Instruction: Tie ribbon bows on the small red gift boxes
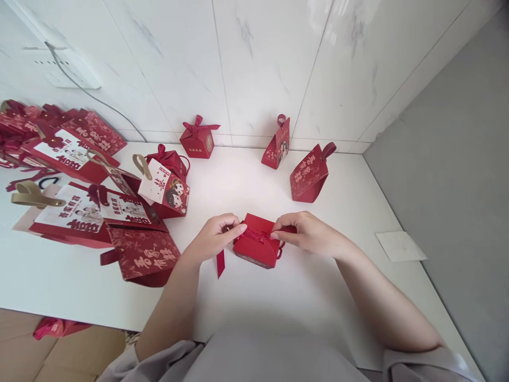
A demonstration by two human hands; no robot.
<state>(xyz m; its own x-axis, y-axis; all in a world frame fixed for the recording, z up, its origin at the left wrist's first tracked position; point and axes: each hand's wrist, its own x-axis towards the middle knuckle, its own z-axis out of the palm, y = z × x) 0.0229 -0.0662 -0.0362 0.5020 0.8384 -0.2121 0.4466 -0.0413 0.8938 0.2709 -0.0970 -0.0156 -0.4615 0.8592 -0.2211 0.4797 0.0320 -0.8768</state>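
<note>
A red paper gift box (254,253) lies on the white table in front of me, with a dark red ribbon (259,236) across its top. The ribbon looks crossed or knotted at the middle of the box. My left hand (217,235) pinches the ribbon at the box's left side, and one loose ribbon end (220,263) hangs below those fingers. On the right side, my right hand (304,232) closes thumb and fingers on the other part of the ribbon. A beaded or twisted red cord shows at the box's right edge.
Finished-looking red boxes crowd the left, including a box with cartoon faces (175,196). A bow-tied box (199,140) and two looped boxes (276,146) (310,175) stand near the tiled wall. A white card (400,246) lies right. Below left is a cardboard box (79,350).
</note>
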